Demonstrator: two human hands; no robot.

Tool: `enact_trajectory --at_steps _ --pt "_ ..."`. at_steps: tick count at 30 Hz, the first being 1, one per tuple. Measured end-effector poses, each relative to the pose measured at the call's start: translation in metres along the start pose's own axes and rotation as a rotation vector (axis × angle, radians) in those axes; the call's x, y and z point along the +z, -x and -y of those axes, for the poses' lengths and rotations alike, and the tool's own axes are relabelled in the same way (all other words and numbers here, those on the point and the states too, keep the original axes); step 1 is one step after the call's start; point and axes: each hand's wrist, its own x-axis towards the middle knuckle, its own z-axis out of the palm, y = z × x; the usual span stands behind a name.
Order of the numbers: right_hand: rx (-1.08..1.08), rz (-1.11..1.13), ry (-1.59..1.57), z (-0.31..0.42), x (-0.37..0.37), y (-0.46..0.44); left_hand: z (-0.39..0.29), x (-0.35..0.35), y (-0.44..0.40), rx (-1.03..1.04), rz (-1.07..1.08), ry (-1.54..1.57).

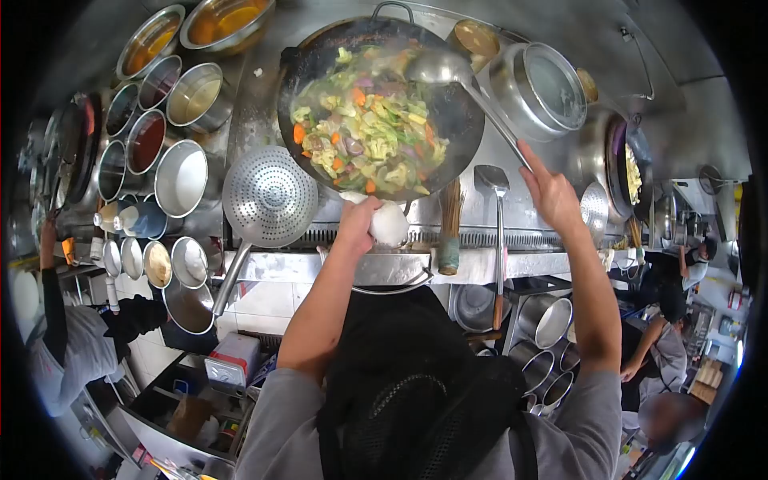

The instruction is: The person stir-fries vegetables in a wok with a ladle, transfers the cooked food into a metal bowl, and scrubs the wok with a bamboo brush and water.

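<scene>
A large dark wok [474, 132] holds mixed vegetables [360, 136], with cauliflower, carrot pieces and green and purple bits among them. My left hand [360, 228] is closed on a white cloth [390, 224] at the wok's near rim; the handle beneath, if any, is hidden. My right hand [550, 190] grips the long handle of a metal ladle [440, 67]. The ladle's bowl is over the right far side of the wok, above the food. Left of the wok lies a perforated strainer [270, 196]. A bamboo brush [450, 228] and a spatula [493, 180] lie between my hands.
Metal pots of sauces and powders [181, 178] crowd the left side, with bowls of orange liquid [228, 20] behind. A lidded steel pot [552, 86] stands right of the wok. Other people work at the far left [84, 348] and far right [660, 352].
</scene>
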Motion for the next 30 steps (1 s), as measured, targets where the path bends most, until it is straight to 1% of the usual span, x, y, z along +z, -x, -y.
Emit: enact_trajectory --at_steps 1,2,3,5,6,7,9,11,12,13,14,15,16,17,19,20,22,23,24,25,26,27,28,29,30 --pt "-0.014 -0.107 -0.156 0.011 -0.005 0.007 -0.002 0.001 0.002 -0.031 -0.001 -0.001" --pt "-0.023 -0.138 -0.252 0.023 -0.014 0.013 -0.004 0.002 0.003 -0.059 0.0 -0.002" --pt "-0.029 -0.152 -0.254 0.028 -0.014 0.023 -0.004 0.002 0.003 -0.044 0.003 -0.005" --pt "0.056 -0.074 -0.213 0.032 -0.004 0.045 0.001 0.0 0.0 -0.003 0.025 -0.025" --pt "0.08 -0.06 -0.211 0.02 0.018 0.057 0.004 0.0 -0.003 0.01 0.03 -0.025" --pt "0.072 -0.067 -0.212 0.006 0.038 0.071 0.008 -0.001 -0.006 0.026 0.027 -0.028" --pt "0.071 0.056 -0.291 -0.01 0.06 0.096 0.019 -0.004 0.015 0.053 0.013 -0.032" --pt "0.07 0.031 -0.404 0.025 0.034 0.118 0.023 0.011 0.035 0.148 -0.005 0.083" --pt "0.086 0.037 -0.488 0.039 0.022 0.126 0.025 0.01 0.036 0.045 -0.077 0.09" --pt "0.233 0.223 -0.603 0.051 -0.009 0.129 0.021 0.012 0.039 0.068 -0.089 -0.032" --pt "0.216 0.188 -0.603 0.044 -0.033 0.122 0.025 0.012 0.043 0.107 -0.028 0.003" --pt "0.138 0.256 -0.632 0.034 -0.054 0.122 0.033 0.005 0.049 0.129 0.024 0.032" --pt "0.13 0.418 -0.635 0.031 -0.086 0.127 0.033 0.018 0.078 0.107 -0.037 0.093" --pt "0.119 0.58 -0.63 0.027 -0.117 0.131 0.03 0.03 0.101 0.127 -0.171 0.027" --pt "-0.118 0.679 -0.488 0.013 -0.144 0.125 0.035 0.016 0.102 0.133 0.03 0.035" --pt "-0.112 0.686 -0.493 0.016 -0.136 0.125 0.038 0.015 0.1 0.124 0.027 0.032" --pt "-0.162 0.544 -0.129 0.041 -0.087 0.12 0.03 0.025 0.106 0.095 -0.037 -0.005" --pt "-0.116 0.519 -0.111 0.049 -0.038 0.124 0.047 0.019 0.111 0.07 -0.05 -0.004" --pt "-0.071 0.466 -0.081 0.054 0.02 0.12 0.062 0.019 0.11 0.063 -0.118 -0.091" --pt "-0.051 0.366 -0.042 0.062 0.074 0.124 0.073 0.016 0.108 0.066 -0.187 -0.175" --pt "-0.06 0.243 -0.059 0.075 0.11 0.133 0.106 -0.017 0.1 0.078 -0.119 -0.228" --pt "-0.064 0.149 -0.348 0.084 0.133 0.149 0.131 -0.043 0.09 0.11 -0.042 -0.283" --pt "-0.019 0.169 -0.338 0.096 0.118 0.159 0.128 -0.038 0.098 0.194 -0.038 -0.167" --pt "-0.015 0.142 -0.298 0.099 0.103 0.172 0.115 -0.029 0.103 0.27 -0.027 -0.051" --pt "-0.026 0.142 -0.387 0.099 0.077 0.181 0.093 -0.016 0.104 0.319 -0.094 -0.03"
